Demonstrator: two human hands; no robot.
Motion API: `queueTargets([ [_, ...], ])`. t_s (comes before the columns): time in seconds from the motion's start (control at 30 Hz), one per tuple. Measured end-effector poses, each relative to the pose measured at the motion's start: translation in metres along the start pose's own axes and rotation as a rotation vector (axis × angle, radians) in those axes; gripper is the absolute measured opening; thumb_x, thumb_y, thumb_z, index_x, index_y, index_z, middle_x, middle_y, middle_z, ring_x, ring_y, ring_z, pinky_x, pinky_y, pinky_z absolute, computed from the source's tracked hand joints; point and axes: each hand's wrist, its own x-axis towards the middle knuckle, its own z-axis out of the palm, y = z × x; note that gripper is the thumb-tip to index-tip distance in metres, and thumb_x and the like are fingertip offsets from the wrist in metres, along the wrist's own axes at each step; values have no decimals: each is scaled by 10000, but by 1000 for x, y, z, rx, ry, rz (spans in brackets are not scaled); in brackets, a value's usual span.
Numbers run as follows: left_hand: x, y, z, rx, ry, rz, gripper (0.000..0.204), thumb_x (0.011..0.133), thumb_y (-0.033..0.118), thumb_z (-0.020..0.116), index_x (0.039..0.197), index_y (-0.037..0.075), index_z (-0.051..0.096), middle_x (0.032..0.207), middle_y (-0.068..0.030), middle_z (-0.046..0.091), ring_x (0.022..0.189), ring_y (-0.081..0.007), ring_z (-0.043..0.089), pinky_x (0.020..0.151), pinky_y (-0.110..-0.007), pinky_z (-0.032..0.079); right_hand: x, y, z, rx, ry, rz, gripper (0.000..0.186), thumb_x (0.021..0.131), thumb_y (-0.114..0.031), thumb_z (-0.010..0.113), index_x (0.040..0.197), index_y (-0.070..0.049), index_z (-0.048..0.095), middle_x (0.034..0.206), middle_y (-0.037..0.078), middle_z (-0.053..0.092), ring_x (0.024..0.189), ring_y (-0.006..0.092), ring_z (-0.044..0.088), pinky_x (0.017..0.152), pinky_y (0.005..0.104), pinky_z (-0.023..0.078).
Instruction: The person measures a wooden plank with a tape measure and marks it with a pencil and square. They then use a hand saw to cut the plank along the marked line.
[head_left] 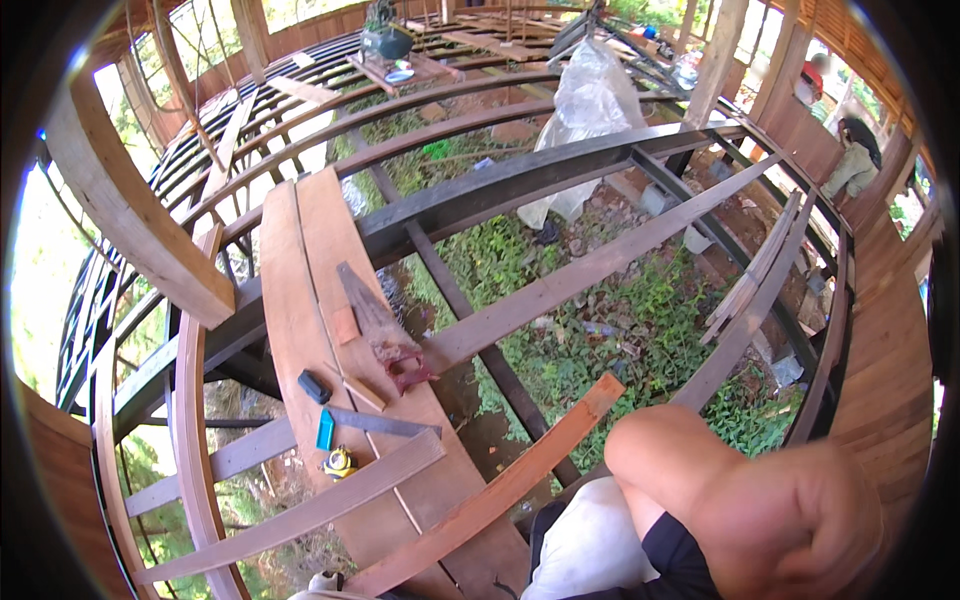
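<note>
My right arm [665, 450] is bent close in at the lower right. Its hand [825, 515] is smeared, so its fingers cannot be read, nor whether anything is in them. My left hand is not seen. Left of my light-trousered leg [590, 545], a reddish plank [500, 492] and a grey-brown plank [300, 512] lie across wide boards [315, 265]. On these boards rest a handsaw [366, 312] with a red handle, a small wooden block [346, 325], a dark case-like block [313, 386], a teal object [325, 429], a flat grey strip [385, 424] and a yellow-black tape measure [339, 463].
Dark beams [560, 160] form an open floor frame over weeds and rubble [620, 290]. A thick wooden post [130, 205] stands at left. Clear plastic sheeting [595, 95] hangs over the frame. A green machine [386, 42] is farther back. Two people [855, 160] are at far right.
</note>
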Motion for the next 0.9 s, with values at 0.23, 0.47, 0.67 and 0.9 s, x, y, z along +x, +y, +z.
queueTargets([
  [0.23,49,47,-11,16,15,58,167,894,236,592,909,126,717,973,-138,715,890,-343,684,773,-489,547,-99,76,-74,-372,59,1127,234,988,-233,653,1123,-43,635,812,16,628,697,76,541,615,272,459],
  [0.47,72,80,-3,-7,-8,130,170,892,238,595,911,126,721,979,-138,719,897,-341,689,779,-489,550,-347,-12,-150,-455,-1383,1875,495,754,-432,821,1013,-48,647,959,162,680,877,313,670,709,410,532],
  [0.67,72,68,-5,-21,-7,109,172,890,239,597,913,126,725,985,-138,722,903,-340,692,784,-489,553,-377,-87,-162,-347,-2060,1740,942,576,-587,882,1325,-124,547,1210,136,636,1189,341,586,1009,564,424],
  [0.9,74,62,-9,-15,-6,121,175,888,241,599,916,126,729,992,-138,725,910,-338,696,791,-488,557,-388,-123,-184,-345,-2043,1740,856,590,-547,870,1230,-89,534,1094,146,661,1071,342,643,874,484,512],
])
